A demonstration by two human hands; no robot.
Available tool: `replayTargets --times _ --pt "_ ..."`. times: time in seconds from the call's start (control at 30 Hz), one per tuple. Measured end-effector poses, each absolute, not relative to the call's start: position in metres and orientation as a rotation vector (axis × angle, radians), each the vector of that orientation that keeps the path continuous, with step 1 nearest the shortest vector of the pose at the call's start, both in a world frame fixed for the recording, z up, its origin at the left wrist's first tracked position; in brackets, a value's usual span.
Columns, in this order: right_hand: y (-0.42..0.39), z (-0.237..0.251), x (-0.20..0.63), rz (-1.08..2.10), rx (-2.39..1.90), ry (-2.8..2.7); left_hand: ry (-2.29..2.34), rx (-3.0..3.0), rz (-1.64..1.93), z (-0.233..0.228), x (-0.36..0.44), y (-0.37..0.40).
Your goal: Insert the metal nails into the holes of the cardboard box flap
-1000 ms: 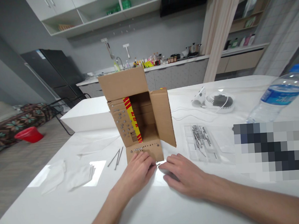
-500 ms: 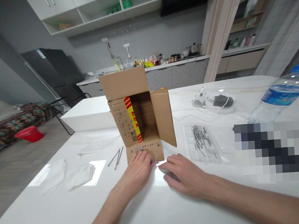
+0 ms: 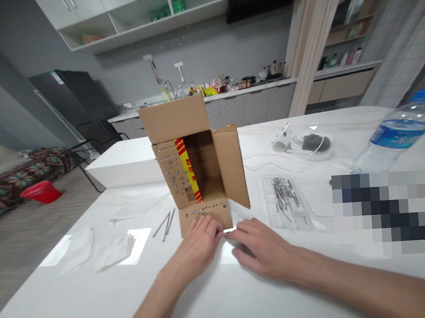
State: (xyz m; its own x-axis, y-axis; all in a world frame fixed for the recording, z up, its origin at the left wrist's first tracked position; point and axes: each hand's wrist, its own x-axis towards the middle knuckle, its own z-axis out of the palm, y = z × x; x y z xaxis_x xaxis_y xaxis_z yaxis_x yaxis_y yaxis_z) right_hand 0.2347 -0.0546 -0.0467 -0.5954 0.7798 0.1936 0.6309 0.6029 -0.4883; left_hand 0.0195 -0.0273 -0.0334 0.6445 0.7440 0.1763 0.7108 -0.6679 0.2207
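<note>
An open cardboard box (image 3: pixel 182 120) stands on the white table, its opening towards me. Grey nail heads dot its left flap (image 3: pixel 168 167); the lower flap (image 3: pixel 188 229) lies forward with a row of heads and small holes. My left hand (image 3: pixel 202 239) rests over the front of that lower flap, fingers closed together and bent; whatever they pinch is hidden. Close by on the right is my right hand (image 3: pixel 258 246), its index finger reaching to my left fingertips, thumb apart below. Three long nails (image 3: pixel 169 225) lie left of the box.
A clear plastic case (image 3: pixel 271 213) of nails lies open on the right. Behind it are a white fan-like device (image 3: pixel 312 145) and its cable. A water bottle (image 3: pixel 394 136) stands far right; folded tissues (image 3: pixel 113 251) lie left. A pixelated patch covers the right edge.
My left fingertips have shifted slightly right, now meeting my right index fingertip. The box and nails stay in place; the view has moved only a little.
</note>
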Motion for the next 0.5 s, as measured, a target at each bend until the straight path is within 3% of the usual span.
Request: replayTargets --times 0.5 --pt "-0.0545 -0.048 0.2346 0.539 -1.136 -2.435 1.145 2.743 0.365 -0.0295 0.0181 -0.0296"
